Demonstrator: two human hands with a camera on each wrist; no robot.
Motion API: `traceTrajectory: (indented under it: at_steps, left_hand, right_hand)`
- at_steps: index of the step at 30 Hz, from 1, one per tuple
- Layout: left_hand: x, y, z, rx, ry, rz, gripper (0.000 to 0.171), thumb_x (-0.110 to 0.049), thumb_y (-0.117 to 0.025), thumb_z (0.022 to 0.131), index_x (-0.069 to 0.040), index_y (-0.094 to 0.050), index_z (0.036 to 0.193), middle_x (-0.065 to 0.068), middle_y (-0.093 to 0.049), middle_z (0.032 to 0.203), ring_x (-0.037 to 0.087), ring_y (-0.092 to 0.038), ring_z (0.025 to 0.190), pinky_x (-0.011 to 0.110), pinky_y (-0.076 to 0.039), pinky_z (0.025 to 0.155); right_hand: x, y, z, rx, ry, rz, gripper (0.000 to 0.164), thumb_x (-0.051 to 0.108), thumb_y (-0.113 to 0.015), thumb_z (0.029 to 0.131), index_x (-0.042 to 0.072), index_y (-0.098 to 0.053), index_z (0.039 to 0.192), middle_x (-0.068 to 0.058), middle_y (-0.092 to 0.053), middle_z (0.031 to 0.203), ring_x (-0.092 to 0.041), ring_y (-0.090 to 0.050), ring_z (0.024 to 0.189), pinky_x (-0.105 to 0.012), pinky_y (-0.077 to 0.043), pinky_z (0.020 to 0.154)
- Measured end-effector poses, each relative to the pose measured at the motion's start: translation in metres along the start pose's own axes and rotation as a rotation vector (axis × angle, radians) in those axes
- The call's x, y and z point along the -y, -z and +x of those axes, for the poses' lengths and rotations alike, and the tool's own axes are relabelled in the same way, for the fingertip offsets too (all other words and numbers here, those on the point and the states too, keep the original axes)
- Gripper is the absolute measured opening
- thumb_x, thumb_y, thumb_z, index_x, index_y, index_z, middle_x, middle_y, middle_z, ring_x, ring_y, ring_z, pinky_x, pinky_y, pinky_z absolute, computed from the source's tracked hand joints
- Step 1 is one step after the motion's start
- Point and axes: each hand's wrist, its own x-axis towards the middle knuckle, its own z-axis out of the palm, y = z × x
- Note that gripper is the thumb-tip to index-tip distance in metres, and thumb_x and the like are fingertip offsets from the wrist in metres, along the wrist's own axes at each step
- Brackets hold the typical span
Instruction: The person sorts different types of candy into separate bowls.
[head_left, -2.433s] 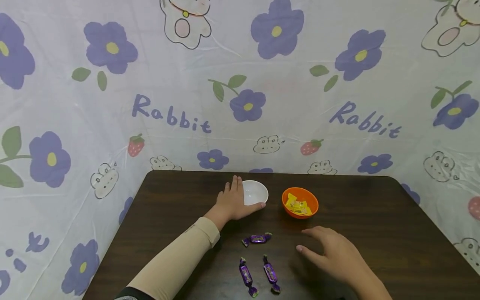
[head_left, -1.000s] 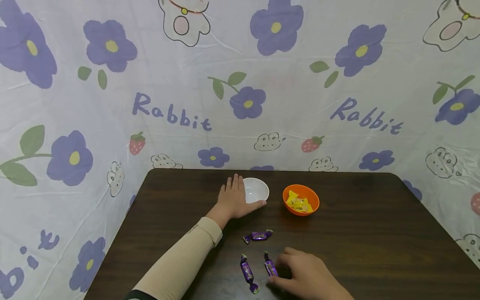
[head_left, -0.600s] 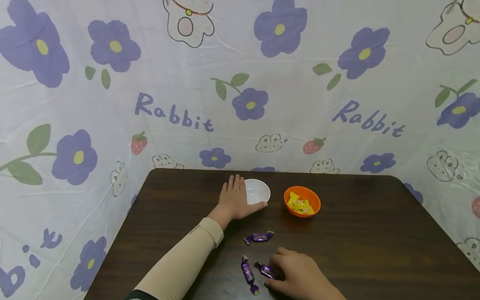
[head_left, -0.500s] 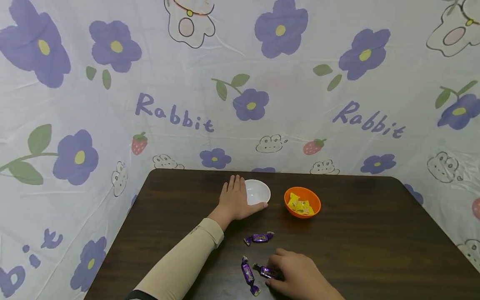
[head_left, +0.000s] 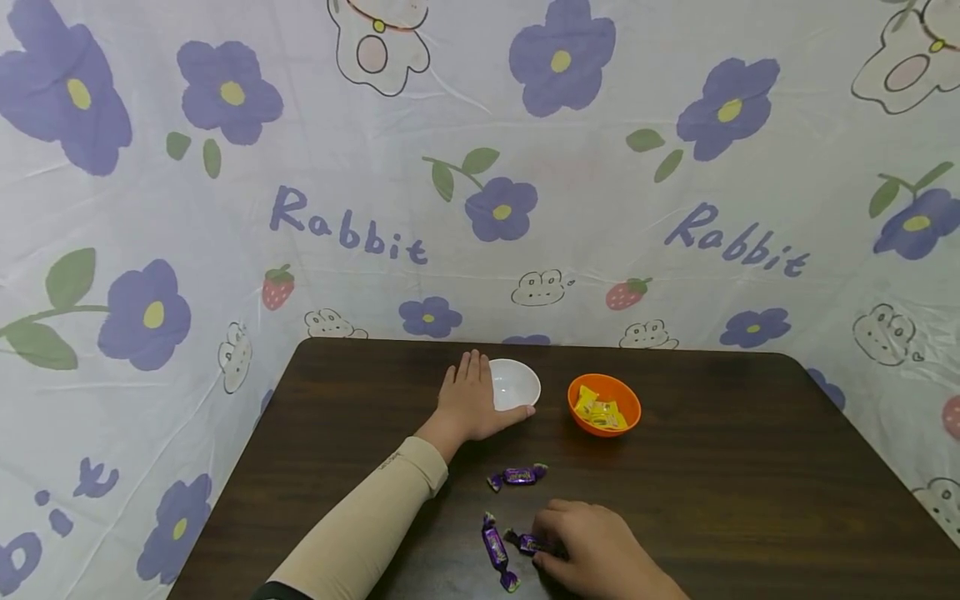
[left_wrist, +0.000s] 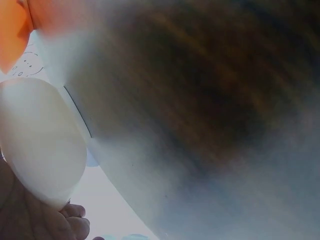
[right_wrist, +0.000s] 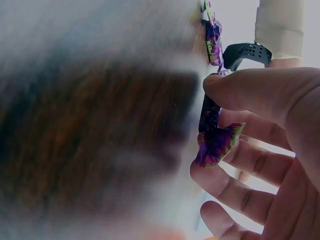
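My right hand [head_left: 596,546] pinches a purple-wrapped candy [head_left: 528,543] between thumb and fingers, low over the table. In the right wrist view the thumb [right_wrist: 235,90] presses on the dark wrapper, and the candy's twisted end [right_wrist: 217,146] sticks out past it. My left hand [head_left: 468,408] lies along the left side of a small white bowl [head_left: 516,385], fingers straight and thumb stretched along the near rim. The left wrist view shows the bowl's outer wall [left_wrist: 42,145] beside the palm. Another purple candy [head_left: 496,552] lies just left of the held one, and a third candy [head_left: 519,476] lies farther back.
An orange bowl [head_left: 604,405] holding several yellow-wrapped candies stands right of the white bowl. The dark wooden table [head_left: 750,467] ends at a wall covering [head_left: 480,275] printed with flowers and rabbits.
My right hand has come left and down to the nearest candy on the right, taken hold of it and turned it, so its far end points left. The left hand stays at the white bowl.
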Motion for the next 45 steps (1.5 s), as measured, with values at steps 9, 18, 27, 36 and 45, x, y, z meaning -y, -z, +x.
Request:
traceTrajectory:
  at_steps: [9, 18, 27, 36, 45]
  left_hand:
    - [0.0, 0.001, 0.0, -0.012, 0.0, 0.008, 0.132, -0.098, -0.038, 0.083, -0.002, -0.013, 0.17, 0.02, -0.011, 0.178, 0.037, -0.013, 0.166, 0.057, -0.016, 0.133]
    - [0.001, 0.0, 0.002, 0.017, 0.007, 0.034, 0.136, -0.101, -0.034, 0.081, -0.002, -0.011, 0.17, 0.02, -0.008, 0.178, 0.037, -0.01, 0.167, 0.054, -0.013, 0.134]
    - [-0.003, 0.003, -0.002, -0.002, 0.004, 0.013, 0.134, -0.098, -0.041, 0.082, -0.001, -0.013, 0.17, 0.021, -0.01, 0.178, 0.037, -0.011, 0.167, 0.054, -0.012, 0.134]
    - [-0.013, 0.029, -0.026, -0.023, 0.005, 0.0, 0.125, -0.09, -0.049, 0.087, 0.001, -0.02, 0.168, 0.022, -0.017, 0.177, 0.037, -0.017, 0.165, 0.053, -0.017, 0.134]
    - [-0.015, 0.034, -0.029, -0.002, 0.012, 0.002, 0.124, -0.089, -0.049, 0.089, 0.0, -0.018, 0.169, 0.021, -0.015, 0.177, 0.036, -0.015, 0.166, 0.053, -0.016, 0.134]
  right_hand:
    - [-0.008, 0.007, -0.007, -0.042, -0.051, 0.001, 0.012, 0.035, -0.082, 0.091, 0.029, -0.073, 0.095, 0.021, -0.06, 0.085, 0.004, -0.051, 0.07, -0.024, -0.047, 0.061]
    - [-0.012, 0.013, -0.005, -0.103, -0.066, -0.06, 0.014, 0.034, -0.083, 0.09, 0.027, -0.072, 0.095, 0.02, -0.057, 0.084, 0.004, -0.049, 0.068, -0.023, -0.044, 0.059]
    - [-0.019, 0.033, -0.002, -0.216, -0.105, -0.064, 0.015, 0.028, -0.086, 0.088, 0.027, -0.074, 0.097, 0.019, -0.064, 0.088, 0.004, -0.056, 0.074, -0.021, -0.049, 0.064]
    - [-0.027, 0.046, 0.002, -0.267, -0.155, -0.063, 0.014, 0.028, -0.086, 0.089, 0.029, -0.074, 0.097, 0.019, -0.063, 0.086, 0.002, -0.057, 0.075, -0.021, -0.051, 0.066]
    - [-0.032, 0.051, 0.01, -0.277, -0.156, 0.002, 0.013, 0.026, -0.085, 0.09, 0.026, -0.074, 0.097, 0.017, -0.067, 0.09, -0.002, -0.063, 0.081, -0.023, -0.055, 0.071]
